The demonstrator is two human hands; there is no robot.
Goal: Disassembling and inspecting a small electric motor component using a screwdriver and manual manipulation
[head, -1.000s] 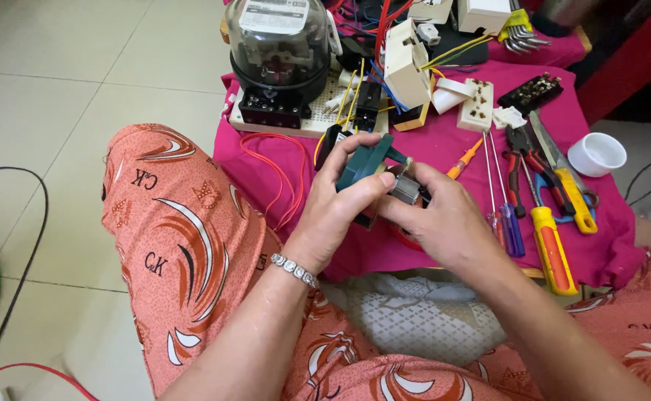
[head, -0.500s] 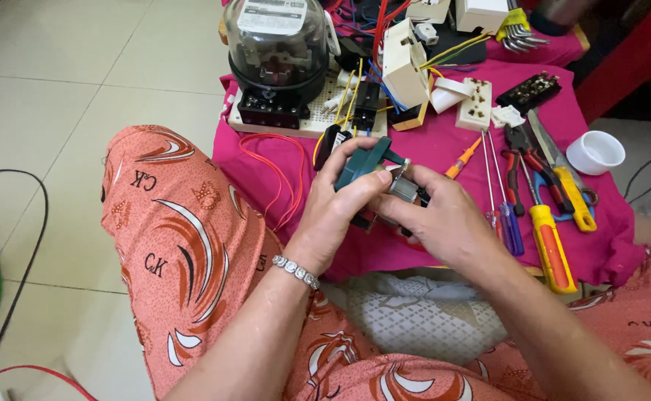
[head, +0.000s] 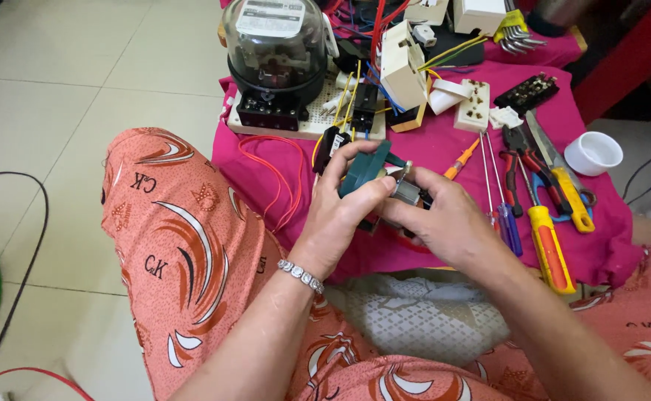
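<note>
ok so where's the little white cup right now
In the head view the white cup sits at the right edge of the pink cloth, just right of the yellow-handled cutters and well clear of both hands.

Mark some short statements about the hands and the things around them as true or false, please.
1. Both hands hold one small teal part. True: the left hand and right hand grip the teal part together.
2. The white cup lies on the pink cloth. False: the white cup stands on the floor beside the pink cloth.
3. The left wrist wears a silver bracelet. True: the bracelet is there.
4. The domed meter is to the right of the screwdrivers. False: the domed meter is at the upper left; the yellow-handled screwdriver lies to the right.
</note>
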